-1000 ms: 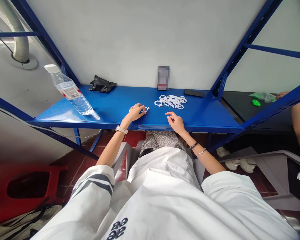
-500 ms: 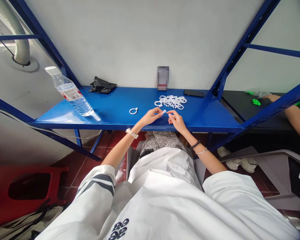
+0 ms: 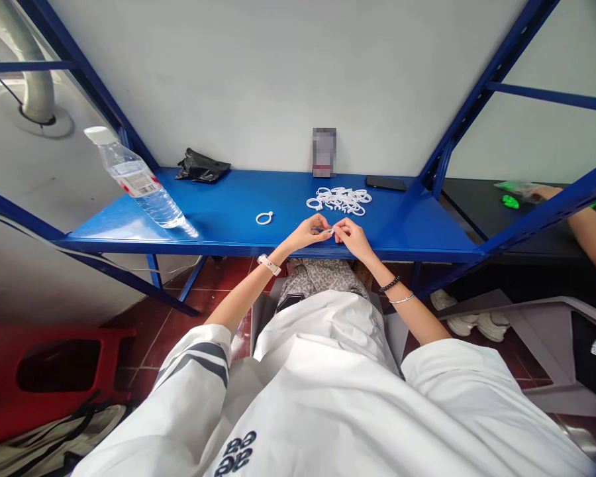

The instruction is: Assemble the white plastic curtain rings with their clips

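Note:
My left hand [image 3: 308, 233] and my right hand [image 3: 352, 237] meet above the front edge of the blue table. Between their fingertips is a small white plastic piece [image 3: 332, 231], mostly covered by the fingers. Both hands are closed in a pinch on it. Just beyond them lies a loose pile of white plastic rings [image 3: 342, 200], each seeming to have a small knob. One separate white ring [image 3: 265, 218] with a knob lies flat to the left of my hands.
A clear water bottle [image 3: 142, 185] stands at the table's [image 3: 218, 228] left. Along the back are a crumpled black plastic bag [image 3: 203, 165], a blurred upright box [image 3: 324, 152] and a black phone [image 3: 385, 183]. Blue posts frame both sides. Another person's arm [image 3: 593, 238] is at the right table.
My hands have come closer together, and the right fingers, extended before, now pinch the white piece alongside the left. The left hand has shifted slightly to the right.

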`<state>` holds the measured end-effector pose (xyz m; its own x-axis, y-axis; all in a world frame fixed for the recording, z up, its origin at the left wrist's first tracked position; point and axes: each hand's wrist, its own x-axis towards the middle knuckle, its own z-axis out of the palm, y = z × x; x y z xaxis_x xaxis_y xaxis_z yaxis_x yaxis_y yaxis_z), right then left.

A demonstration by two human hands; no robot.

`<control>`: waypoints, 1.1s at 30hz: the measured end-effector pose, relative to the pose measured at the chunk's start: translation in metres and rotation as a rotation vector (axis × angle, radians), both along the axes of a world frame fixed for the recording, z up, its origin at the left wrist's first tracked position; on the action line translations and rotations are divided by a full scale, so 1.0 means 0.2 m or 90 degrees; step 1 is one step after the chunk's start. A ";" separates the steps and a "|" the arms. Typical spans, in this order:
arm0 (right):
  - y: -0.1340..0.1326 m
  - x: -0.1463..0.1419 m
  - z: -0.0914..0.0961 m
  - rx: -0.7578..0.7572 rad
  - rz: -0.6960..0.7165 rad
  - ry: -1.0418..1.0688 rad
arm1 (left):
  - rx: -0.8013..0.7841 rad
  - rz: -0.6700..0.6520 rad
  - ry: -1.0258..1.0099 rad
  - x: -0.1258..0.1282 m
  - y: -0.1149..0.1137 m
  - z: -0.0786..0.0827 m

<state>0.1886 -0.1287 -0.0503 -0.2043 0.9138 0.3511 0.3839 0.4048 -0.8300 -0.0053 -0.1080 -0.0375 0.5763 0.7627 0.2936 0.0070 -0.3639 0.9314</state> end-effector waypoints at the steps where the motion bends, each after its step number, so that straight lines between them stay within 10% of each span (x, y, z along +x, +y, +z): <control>1: 0.00 0.00 0.00 0.006 -0.001 -0.001 | -0.003 0.013 -0.012 0.00 0.00 0.00; 21: 0.01 -0.03 -0.02 0.065 -0.049 -0.009 | -0.027 0.016 -0.023 0.01 0.02 -0.03; 29: 0.03 -0.03 -0.03 0.042 -0.076 -0.026 | 0.033 0.107 0.077 0.05 0.04 -0.04; 33: 0.00 -0.05 -0.03 0.056 -0.105 -0.054 | 0.122 0.308 0.101 0.09 -0.05 -0.07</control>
